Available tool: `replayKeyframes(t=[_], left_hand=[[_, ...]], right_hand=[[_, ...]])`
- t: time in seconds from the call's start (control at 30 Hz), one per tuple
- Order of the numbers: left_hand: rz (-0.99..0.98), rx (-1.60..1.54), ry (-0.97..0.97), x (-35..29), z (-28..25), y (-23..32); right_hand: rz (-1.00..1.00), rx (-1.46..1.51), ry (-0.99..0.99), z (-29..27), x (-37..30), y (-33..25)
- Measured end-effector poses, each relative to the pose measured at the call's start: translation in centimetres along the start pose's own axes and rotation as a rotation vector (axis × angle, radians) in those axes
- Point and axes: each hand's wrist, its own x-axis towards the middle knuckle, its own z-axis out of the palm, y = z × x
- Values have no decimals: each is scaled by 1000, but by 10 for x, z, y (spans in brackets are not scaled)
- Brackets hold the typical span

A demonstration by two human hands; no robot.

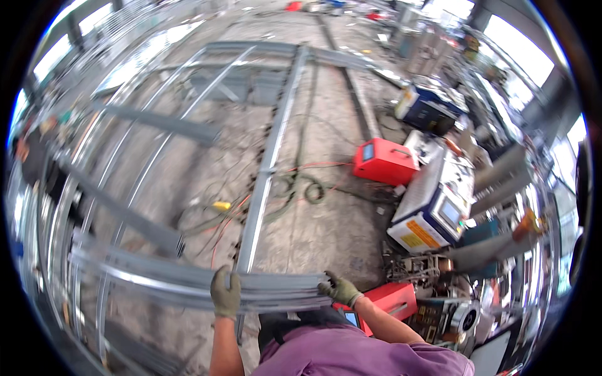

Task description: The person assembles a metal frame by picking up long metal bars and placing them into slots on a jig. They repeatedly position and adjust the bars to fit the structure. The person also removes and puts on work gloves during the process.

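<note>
A stack of long grey metal channels (pixel 169 277) lies crosswise in front of my body, its left part blurred. My left hand (pixel 226 292), in a green-grey work glove, is closed over the stack to the right of its middle. At the stack's right end, my right hand (pixel 340 290), gloved alike, grips the channels with its fingers curled over the edge. The undersides of both grips are hidden. Beyond the stack, a long metal beam (pixel 271 160) of a rail frame runs away from me, its near end passing beneath the channels.
Thinner rails (pixel 157 153) and slanting channels (pixel 128 216) lie left. A person (pixel 39 160) is at the far left. Right stand a red machine (pixel 384 161), a white-and-blue machine (pixel 433 210) and another red machine (pixel 392 301) near my right arm. Cables (pixel 291 188) cross the concrete floor.
</note>
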Motion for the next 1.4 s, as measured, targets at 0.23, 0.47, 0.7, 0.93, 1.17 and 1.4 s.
replayKeyframes(t=[0.23,0.47,0.7,0.93,1.17,1.4], left_hand=[[353,117,-358,2,82,-8],[359,336,-333,-16,106,2],[171,579,-267,-24,132,-3],[-239,593,-228,-49,189,20],[-228,831,-396,-18,196,84],[-334,771,-361,-26,212,67]], right_hand=[[61,307,147,31,-12,-6],[144,194,43,35,4,-3],[-19,308,-399,-33,17,8],[-150,-55,-102,-123,43,159],[115,263,126,-184,47,290],[81,493,-167,-142,56,257]])
